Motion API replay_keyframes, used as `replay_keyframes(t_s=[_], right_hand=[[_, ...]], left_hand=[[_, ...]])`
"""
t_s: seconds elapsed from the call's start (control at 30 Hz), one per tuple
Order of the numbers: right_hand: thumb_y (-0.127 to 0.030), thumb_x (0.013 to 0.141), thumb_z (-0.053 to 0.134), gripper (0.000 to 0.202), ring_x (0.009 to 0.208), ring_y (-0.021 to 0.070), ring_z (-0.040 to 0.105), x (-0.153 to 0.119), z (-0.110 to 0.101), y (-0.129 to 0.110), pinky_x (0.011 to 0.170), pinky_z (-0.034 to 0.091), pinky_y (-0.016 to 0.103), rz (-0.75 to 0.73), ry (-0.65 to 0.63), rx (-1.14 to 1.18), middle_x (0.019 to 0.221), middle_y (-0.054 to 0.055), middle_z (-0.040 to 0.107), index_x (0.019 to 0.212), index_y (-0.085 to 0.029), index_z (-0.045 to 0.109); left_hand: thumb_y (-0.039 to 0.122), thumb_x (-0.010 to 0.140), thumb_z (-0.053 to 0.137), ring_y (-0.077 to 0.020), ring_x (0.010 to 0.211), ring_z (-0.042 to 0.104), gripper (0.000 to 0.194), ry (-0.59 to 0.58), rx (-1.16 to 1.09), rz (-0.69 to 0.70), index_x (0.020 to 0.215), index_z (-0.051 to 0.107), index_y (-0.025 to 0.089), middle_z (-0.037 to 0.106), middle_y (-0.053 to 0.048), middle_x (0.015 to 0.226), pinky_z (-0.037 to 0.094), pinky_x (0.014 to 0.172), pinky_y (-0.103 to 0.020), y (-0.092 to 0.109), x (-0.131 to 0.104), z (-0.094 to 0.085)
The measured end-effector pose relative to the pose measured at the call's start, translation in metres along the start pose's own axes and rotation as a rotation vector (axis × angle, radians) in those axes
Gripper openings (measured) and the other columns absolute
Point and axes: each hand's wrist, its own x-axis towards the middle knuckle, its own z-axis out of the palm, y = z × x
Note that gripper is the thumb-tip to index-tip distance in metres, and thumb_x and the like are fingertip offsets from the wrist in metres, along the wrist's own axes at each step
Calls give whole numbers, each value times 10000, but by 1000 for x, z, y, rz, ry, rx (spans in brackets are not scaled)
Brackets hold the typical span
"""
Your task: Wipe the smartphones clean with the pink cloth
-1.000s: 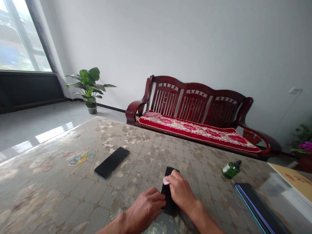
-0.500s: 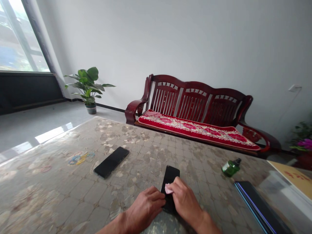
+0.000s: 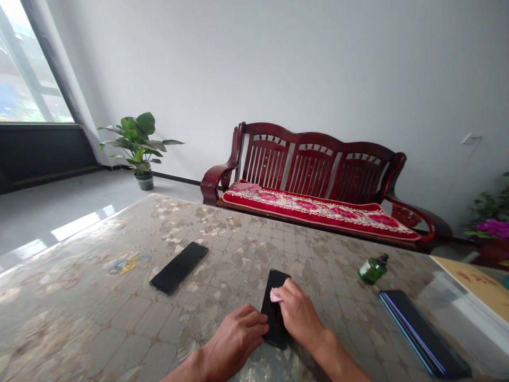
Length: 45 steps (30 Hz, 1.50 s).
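A black phone [image 3: 274, 318] lies on the patterned table cover, its screen facing up. My right hand [image 3: 298, 313] is closed on a small pink cloth [image 3: 275, 295], which touches the upper part of the screen. Beside the phone's left edge rests my left hand [image 3: 240, 337], fingers together, with the fingertips on the lower left side of the phone. Further left on the table lies a second black phone [image 3: 180, 268], untouched.
Rubber bands [image 3: 127, 263] lie at the left of the table [image 3: 131, 313]. On the right are a green bottle [image 3: 373, 269], a stack of phones [image 3: 425, 334] and a yellow-topped box [image 3: 473, 278]. A red wooden bench [image 3: 314, 170] stands behind, and a potted plant [image 3: 143, 182] at the left.
My right hand has moved slightly up along the phone with the pink cloth. My left hand stays at the phone's edge. The whole view has shifted a little.
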Motion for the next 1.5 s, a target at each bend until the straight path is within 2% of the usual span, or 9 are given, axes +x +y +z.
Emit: replay_keyframes(t_s=[0.1,0.33,0.43,0.63,0.83,1.0,1.1,1.23,1.5], right_hand=[[-40,891,420,316,864,147,588,-2,1,-1,770,429,214,-17,-16,-4,896,30,592,889,-232,671],[-45,906,431,304,816,147,587,50,0,11,741,431,214,163,11,-100,857,40,610,810,-208,669],[-46,907,429,303,822,145,589,45,4,4,740,426,215,137,9,-87,875,38,606,831,-212,671],[-56,886,464,281,876,144,577,13,11,-14,773,416,213,-52,-35,-15,927,21,593,908,-241,674],[-59,912,444,293,812,151,573,50,9,2,736,429,224,89,44,-99,855,31,595,832,-223,673],[-43,898,441,305,748,148,557,60,11,5,687,431,222,132,71,-103,810,35,587,795,-215,670],[-64,905,453,288,812,146,574,40,12,-5,750,428,221,84,46,-77,881,35,609,841,-227,682],[-66,903,446,301,900,145,573,19,10,-15,776,412,214,-24,-36,-54,948,24,604,931,-245,686],[-106,915,471,284,935,197,564,53,6,14,837,399,268,162,88,-42,924,64,650,848,-226,719]], left_hand=[[143,958,490,-210,925,619,145,3,18,10,959,626,191,693,-63,1056,503,837,-318,0,1,0],[145,997,410,-199,900,635,248,42,93,26,1071,642,193,697,-72,1102,533,808,-311,-3,-1,-1],[154,1002,409,-201,869,638,256,54,111,15,1089,646,195,700,-65,1115,540,788,-320,-8,-2,2],[139,988,432,-201,849,634,235,35,108,-5,1023,658,192,710,-55,1041,533,767,-315,-8,-2,3],[178,988,462,-197,871,652,226,73,115,-16,1084,664,214,709,-49,1095,537,800,-316,-6,-3,2],[371,931,619,-220,871,669,200,89,135,-44,1034,673,209,714,-58,1061,542,785,-339,-8,-2,6],[441,857,706,-231,855,671,290,69,159,-64,1010,662,199,713,-61,1031,541,754,-338,-7,2,6],[361,853,727,-223,833,658,213,16,188,-121,962,651,195,702,-45,983,531,745,-326,-2,8,3],[251,855,718,-231,963,612,232,-174,218,-391,1063,623,211,645,-35,1073,500,859,-333,14,18,-9]])
